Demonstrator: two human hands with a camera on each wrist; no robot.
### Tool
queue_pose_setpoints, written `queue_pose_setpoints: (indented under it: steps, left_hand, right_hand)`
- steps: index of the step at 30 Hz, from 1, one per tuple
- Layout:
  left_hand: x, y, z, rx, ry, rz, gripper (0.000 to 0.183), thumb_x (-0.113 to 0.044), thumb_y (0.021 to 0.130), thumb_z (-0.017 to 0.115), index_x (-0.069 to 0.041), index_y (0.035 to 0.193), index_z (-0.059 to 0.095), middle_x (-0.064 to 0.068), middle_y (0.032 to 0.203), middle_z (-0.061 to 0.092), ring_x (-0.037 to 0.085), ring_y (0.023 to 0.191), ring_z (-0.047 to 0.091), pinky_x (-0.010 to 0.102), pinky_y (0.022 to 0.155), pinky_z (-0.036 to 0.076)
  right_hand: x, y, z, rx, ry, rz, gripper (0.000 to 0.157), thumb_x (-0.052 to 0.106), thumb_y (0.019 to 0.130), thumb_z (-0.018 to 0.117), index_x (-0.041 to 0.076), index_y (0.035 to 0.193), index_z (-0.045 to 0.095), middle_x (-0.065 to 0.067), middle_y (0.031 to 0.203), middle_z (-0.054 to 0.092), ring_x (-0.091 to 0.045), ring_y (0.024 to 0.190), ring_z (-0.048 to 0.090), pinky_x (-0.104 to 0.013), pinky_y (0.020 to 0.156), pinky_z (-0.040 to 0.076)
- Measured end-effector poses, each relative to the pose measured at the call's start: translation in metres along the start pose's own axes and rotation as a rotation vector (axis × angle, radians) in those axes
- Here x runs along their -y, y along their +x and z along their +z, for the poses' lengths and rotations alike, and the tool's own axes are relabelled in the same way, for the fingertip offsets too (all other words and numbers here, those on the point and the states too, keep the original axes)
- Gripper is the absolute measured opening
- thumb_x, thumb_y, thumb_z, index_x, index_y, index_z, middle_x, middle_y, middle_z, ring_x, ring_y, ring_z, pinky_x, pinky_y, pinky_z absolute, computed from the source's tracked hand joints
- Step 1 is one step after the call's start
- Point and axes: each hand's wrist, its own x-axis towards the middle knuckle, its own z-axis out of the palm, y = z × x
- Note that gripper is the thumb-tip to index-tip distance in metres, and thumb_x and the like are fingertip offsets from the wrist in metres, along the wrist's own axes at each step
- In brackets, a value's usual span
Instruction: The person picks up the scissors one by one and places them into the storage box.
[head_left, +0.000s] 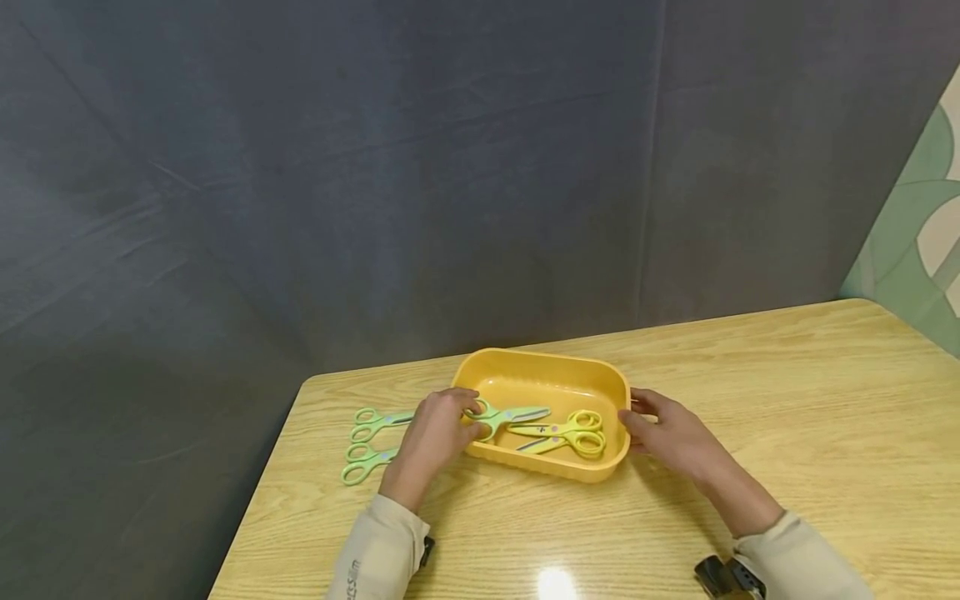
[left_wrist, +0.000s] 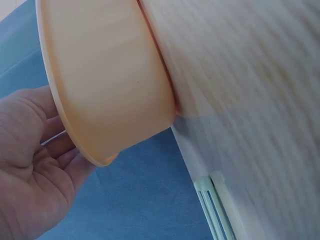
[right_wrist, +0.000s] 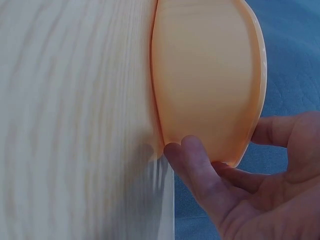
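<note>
A yellow plastic tray [head_left: 555,473] stands on the table. My left hand [head_left: 438,429] reaches over its left end, thumb and fingertips at the handle loops of a pair of green scissors [head_left: 517,414] inside. In the left wrist view the fingers of the left hand [left_wrist: 37,155] curl over the tray rim [left_wrist: 65,117], and the scissors are hidden. Overlapping yellow scissors [head_left: 577,432] lie in the right half of the tray. My right hand [head_left: 667,433] grips the right end wall, thumb over the rim and fingers outside. Its fingers also show against the tray [right_wrist: 210,80] in the right wrist view.
Two pairs of green scissors, an upper pair [head_left: 367,423] and a lower pair [head_left: 363,460], lie left of the tray, partly behind the left hand. The wooden table [head_left: 787,417] meets a dark cloth [head_left: 480,183] along its far edge.
</note>
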Motion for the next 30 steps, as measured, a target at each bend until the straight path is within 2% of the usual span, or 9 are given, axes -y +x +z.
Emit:
queue_pose_setpoints:
  steps: [4,11,13,17,25,30]
  left_hand:
    - [0.000,0.000,0.001,-0.025,0.010,0.013,0.019,-0.013,0.085,0.079,-0.005,0.102,0.077,0.011,0.126,0.069,0.032,0.113,0.068,0.041,0.093,0.059]
    - [0.002,-0.001,0.001,-0.046,-0.024,0.003,0.023,-0.012,0.086,0.078,-0.004,0.107,0.074,0.012,0.130,0.067,0.027,0.094,0.073,0.034,0.077,0.062]
    - [0.003,-0.001,-0.001,-0.046,-0.049,-0.012,0.023,-0.012,0.087,0.077,-0.004,0.108,0.074,0.011,0.130,0.067,0.026,0.094,0.073,0.033,0.076,0.062]
    - [0.004,-0.002,-0.005,-0.076,-0.068,-0.025,0.022,-0.011,0.087,0.076,-0.006,0.109,0.074,0.009,0.129,0.068,0.026,0.096,0.073,0.033,0.078,0.062]
    - [0.010,-0.004,-0.019,-0.193,-0.066,-0.026,0.019,-0.007,0.085,0.077,-0.006,0.105,0.076,0.008,0.119,0.072,0.025,0.094,0.073,0.033,0.078,0.062]
    - [0.018,-0.010,-0.029,-0.209,-0.077,-0.077,0.020,-0.008,0.086,0.076,-0.007,0.106,0.076,0.008,0.120,0.072,0.028,0.095,0.073,0.037,0.078,0.062]
  right_hand:
    - [0.001,0.000,-0.001,-0.002,-0.011,-0.001,0.063,0.024,0.106,0.046,-0.012,0.152,0.022,-0.037,0.147,0.039,-0.033,0.104,0.071,-0.038,0.086,0.062]
    - [0.001,-0.001,-0.001,-0.003,-0.018,-0.005,0.064,0.024,0.106,0.046,-0.013,0.152,0.021,-0.038,0.147,0.039,-0.033,0.103,0.071,-0.038,0.085,0.062]
    - [0.001,-0.001,-0.001,-0.003,-0.020,-0.003,0.065,0.025,0.106,0.046,-0.013,0.152,0.021,-0.038,0.147,0.038,-0.033,0.104,0.070,-0.038,0.086,0.062]
    - [0.001,-0.001,-0.001,0.000,-0.024,-0.002,0.065,0.026,0.106,0.046,-0.012,0.153,0.020,-0.038,0.148,0.037,-0.034,0.106,0.070,-0.038,0.086,0.062]
    - [0.002,-0.001,-0.001,0.003,-0.023,0.004,0.065,0.027,0.106,0.046,-0.011,0.153,0.020,-0.038,0.149,0.036,-0.034,0.107,0.069,-0.038,0.086,0.062]
    - [0.001,-0.001,-0.001,-0.001,-0.021,0.006,0.065,0.027,0.106,0.046,-0.012,0.152,0.021,-0.037,0.148,0.038,-0.032,0.104,0.070,-0.038,0.085,0.062]
